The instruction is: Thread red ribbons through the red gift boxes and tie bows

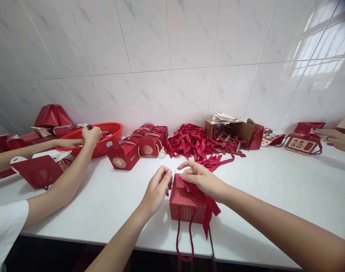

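A red gift box stands near the table's front edge, its dark red rope handle hanging over that edge. Across the top of the box lies a red ribbon, its ends trailing down the right side. My right hand is over the box top, thumb and fingers closed on the ribbon. At the box's left rear corner is my left hand, fingers curled and pressed to the thumb; whatever it may hold is hidden.
Behind are a ribbon pile, an open carton and finished boxes. On the left, another person's arms reach into a red basin; unfolded boxes lie nearby. A person's hand is at far right beside a box.
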`<act>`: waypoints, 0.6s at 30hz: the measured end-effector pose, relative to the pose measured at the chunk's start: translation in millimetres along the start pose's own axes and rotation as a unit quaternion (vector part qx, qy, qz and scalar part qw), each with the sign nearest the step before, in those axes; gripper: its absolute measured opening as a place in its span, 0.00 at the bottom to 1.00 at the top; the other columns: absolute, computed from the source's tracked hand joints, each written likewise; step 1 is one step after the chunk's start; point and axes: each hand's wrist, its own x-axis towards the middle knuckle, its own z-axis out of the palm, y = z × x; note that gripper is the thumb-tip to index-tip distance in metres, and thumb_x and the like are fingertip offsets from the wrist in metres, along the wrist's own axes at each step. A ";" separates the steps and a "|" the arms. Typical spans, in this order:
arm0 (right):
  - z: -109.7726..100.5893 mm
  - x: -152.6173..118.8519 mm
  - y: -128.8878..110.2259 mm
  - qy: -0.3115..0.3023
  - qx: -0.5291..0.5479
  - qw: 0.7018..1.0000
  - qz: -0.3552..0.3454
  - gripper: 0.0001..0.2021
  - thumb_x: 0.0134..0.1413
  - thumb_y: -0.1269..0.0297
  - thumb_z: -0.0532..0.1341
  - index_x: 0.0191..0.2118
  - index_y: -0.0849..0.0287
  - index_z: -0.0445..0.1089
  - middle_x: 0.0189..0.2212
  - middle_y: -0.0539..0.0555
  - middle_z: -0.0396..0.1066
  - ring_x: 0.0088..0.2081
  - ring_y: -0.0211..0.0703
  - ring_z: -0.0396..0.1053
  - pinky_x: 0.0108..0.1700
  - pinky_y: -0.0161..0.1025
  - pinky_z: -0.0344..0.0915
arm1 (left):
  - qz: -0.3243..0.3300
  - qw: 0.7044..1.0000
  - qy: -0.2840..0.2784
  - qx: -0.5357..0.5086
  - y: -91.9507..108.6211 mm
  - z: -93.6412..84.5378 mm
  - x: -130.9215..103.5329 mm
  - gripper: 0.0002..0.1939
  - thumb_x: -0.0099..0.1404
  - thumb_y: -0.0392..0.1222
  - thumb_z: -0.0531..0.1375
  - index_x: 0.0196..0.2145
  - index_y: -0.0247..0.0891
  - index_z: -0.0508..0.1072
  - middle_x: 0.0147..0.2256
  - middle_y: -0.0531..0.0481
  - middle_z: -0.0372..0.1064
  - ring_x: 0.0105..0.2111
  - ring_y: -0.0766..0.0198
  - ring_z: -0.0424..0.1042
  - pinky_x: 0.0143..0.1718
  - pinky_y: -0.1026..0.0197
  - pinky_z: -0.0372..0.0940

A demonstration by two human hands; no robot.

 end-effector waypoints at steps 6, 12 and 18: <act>1.1 2.0 -2.1 -0.009 -0.023 1.000 -0.003 0.10 0.54 0.62 0.59 0.41 0.57 0.60 0.21 0.43 0.62 0.23 0.32 0.60 0.28 0.32 0.57 | 0.005 0.999 -0.026 0.025 -1.1 -4.5 0.4 0.15 0.67 0.51 0.48 0.27 0.39 0.57 0.24 0.58 0.53 0.24 0.70 0.55 0.25 0.68 0.55; 6.2 6.2 -6.2 0.001 -0.067 0.998 -0.005 0.08 0.55 0.64 0.58 0.40 0.56 0.59 0.20 0.42 0.60 0.21 0.31 0.56 0.25 0.31 0.55 | 0.011 1.000 -0.025 0.011 -1.4 -3.7 4.0 0.15 0.66 0.48 0.47 0.24 0.39 0.55 0.22 0.57 0.52 0.23 0.69 0.53 0.23 0.67 0.52; 5.5 8.0 -8.8 0.046 -0.154 0.985 -0.069 0.08 0.55 0.62 0.57 0.40 0.56 0.61 0.26 0.47 0.66 0.28 0.36 0.65 0.31 0.35 0.62 | 0.018 0.999 -0.031 0.024 3.8 -5.6 6.9 0.13 0.63 0.47 0.50 0.24 0.38 0.58 0.21 0.58 0.52 0.22 0.69 0.54 0.24 0.67 0.53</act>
